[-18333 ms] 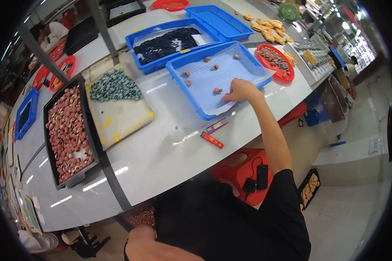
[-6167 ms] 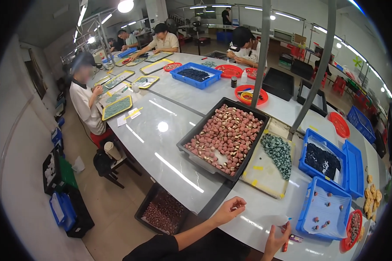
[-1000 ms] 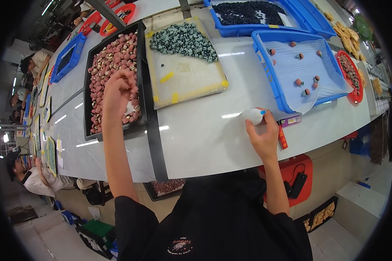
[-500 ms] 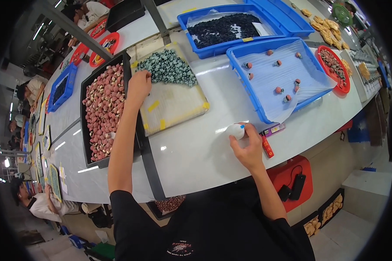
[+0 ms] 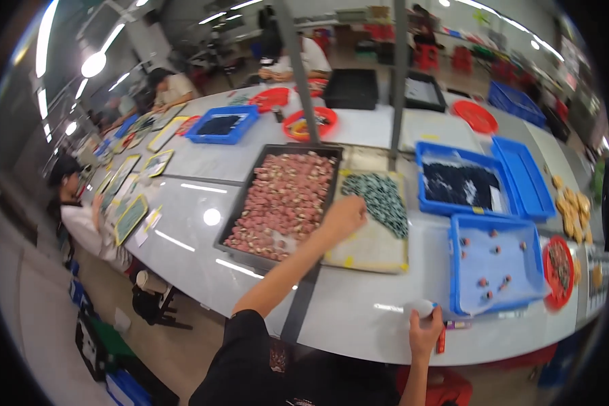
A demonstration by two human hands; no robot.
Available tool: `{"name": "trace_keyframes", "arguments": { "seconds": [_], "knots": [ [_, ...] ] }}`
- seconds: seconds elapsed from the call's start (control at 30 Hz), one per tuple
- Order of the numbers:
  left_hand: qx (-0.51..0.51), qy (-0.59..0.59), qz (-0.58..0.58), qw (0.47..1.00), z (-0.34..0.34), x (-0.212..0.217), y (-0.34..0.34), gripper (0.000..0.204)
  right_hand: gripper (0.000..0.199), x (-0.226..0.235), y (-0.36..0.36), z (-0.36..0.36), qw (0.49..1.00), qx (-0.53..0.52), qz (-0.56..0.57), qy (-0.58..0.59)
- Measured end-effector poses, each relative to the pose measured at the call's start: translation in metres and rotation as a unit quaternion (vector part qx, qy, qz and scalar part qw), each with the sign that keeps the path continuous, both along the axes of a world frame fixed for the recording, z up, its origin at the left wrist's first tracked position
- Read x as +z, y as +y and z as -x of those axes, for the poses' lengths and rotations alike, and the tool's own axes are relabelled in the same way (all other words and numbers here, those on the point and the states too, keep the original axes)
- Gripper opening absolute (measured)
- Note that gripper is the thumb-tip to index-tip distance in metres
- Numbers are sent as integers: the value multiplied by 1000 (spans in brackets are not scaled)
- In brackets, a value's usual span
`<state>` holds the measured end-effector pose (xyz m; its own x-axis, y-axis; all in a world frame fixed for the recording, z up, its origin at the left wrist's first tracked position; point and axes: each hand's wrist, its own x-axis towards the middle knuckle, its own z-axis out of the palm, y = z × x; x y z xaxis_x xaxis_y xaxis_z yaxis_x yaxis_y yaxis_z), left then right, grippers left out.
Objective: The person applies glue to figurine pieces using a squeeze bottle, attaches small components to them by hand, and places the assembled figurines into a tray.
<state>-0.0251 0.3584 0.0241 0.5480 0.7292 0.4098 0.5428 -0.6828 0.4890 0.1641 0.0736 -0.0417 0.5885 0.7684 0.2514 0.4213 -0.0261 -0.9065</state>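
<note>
My left hand (image 5: 346, 215) reaches over the near-left edge of a heap of small green-and-black pieces (image 5: 380, 200). Its fingers are curled in, and anything between them is hidden. The heap lies on a pale board (image 5: 365, 252) with yellow tape at its edges. Low on the right, my right hand (image 5: 423, 336) grips a small white bottle (image 5: 421, 308) with a blue tip, held just above or on the white table. To its right stands a blue tray (image 5: 457, 271) lined with white sheeting (image 5: 504, 281), where several small red-and-dark pieces sit apart.
A black tray (image 5: 231, 241) full of pinkish-red and cream pieces (image 5: 284, 203) lies under my left forearm. Beyond are a blue tray of dark pieces (image 5: 457, 183) and a red bowl (image 5: 559, 271). A red packet (image 5: 441, 342) lies beside my right hand. Metal posts (image 5: 397, 81) rise mid-table. People sit opposite and at left.
The view has swung up and to the left, showing more of the room. My left hand stays at the green-and-black heap; my right hand still holds the bottle by the lined tray.
</note>
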Motion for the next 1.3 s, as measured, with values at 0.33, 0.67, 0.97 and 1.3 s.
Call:
{"name": "trace_keyframes", "arguments": {
  "seconds": [0.33, 0.67, 0.97, 1.3],
  "knots": [
    [-88, -66, 161, 981, 32, -13, -207, 11, 42, -2, -1, -2, 995, 43, -16, 84],
    [-1, -23, 134, 991, 6, -53, -254, 12, 37, -2, -5, 2, 994, 22, -75, 82],
    [30, 29, 56, 998, -2, -57, -259, 15, 36, -3, -10, -1, 995, 31, -85, 39],
    [32, 44, 61, 997, -4, -59, -267, 17, 41, 5, -20, 0, 997, 44, -62, 27]
  ]
}}
